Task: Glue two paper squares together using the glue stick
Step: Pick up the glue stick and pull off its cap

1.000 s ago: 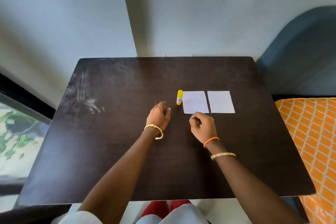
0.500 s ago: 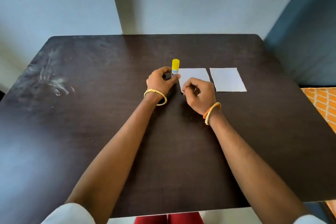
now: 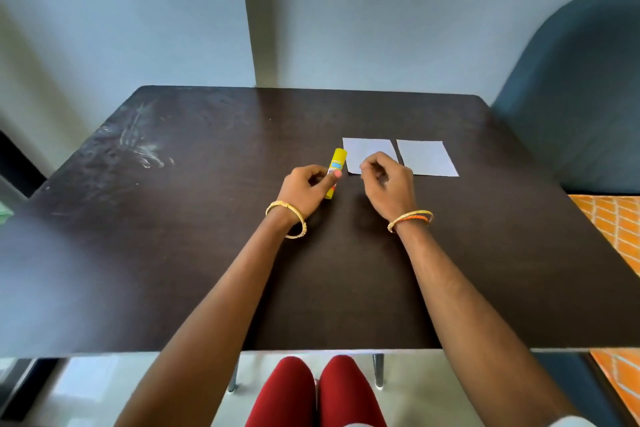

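My left hand (image 3: pixel 308 187) grips a yellow glue stick (image 3: pixel 336 163), tilted with its yellow cap pointing up and away from me. Two white paper squares lie side by side on the dark table (image 3: pixel 173 253). The left square (image 3: pixel 367 151) is partly covered by my right hand (image 3: pixel 388 184), whose fingers are curled together over the square's near edge. I cannot tell whether the fingers pinch the paper. The right square (image 3: pixel 427 158) lies flat and untouched just beyond that hand.
Whitish scuff marks (image 3: pixel 138 149) show at the table's far left. A dark blue chair (image 3: pixel 581 97) stands at the right. An orange patterned surface (image 3: pixel 620 229) sits beside the table's right edge. A wall rises behind the table.
My left hand closed on the glue stick and lifted it off the table, tilting it. My right hand moved forward onto the left square's near edge.
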